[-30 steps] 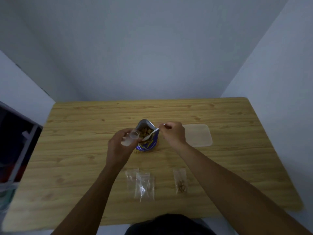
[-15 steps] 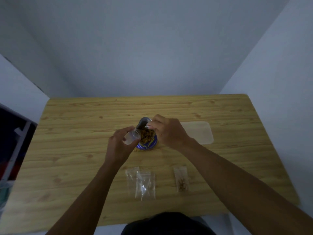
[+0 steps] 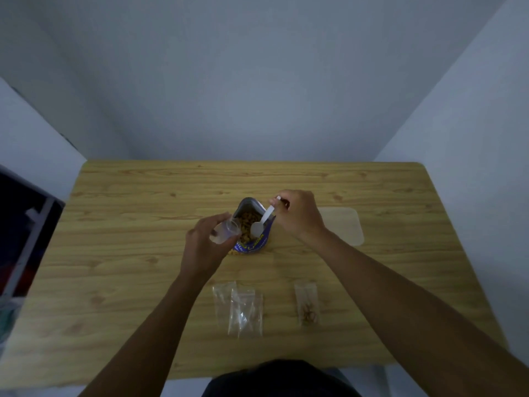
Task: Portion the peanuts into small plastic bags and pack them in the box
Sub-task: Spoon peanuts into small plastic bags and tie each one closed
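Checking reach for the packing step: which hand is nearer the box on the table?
Right. The right hand, holding a spoon, is just left of the box; the left hand, holding a cup, is farther left, beyond the peanut pouch.

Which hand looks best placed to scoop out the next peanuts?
The right hand: it pinches the white spoon, whose bowl is at the open peanut bag. The left hand is busy holding the clear cup.
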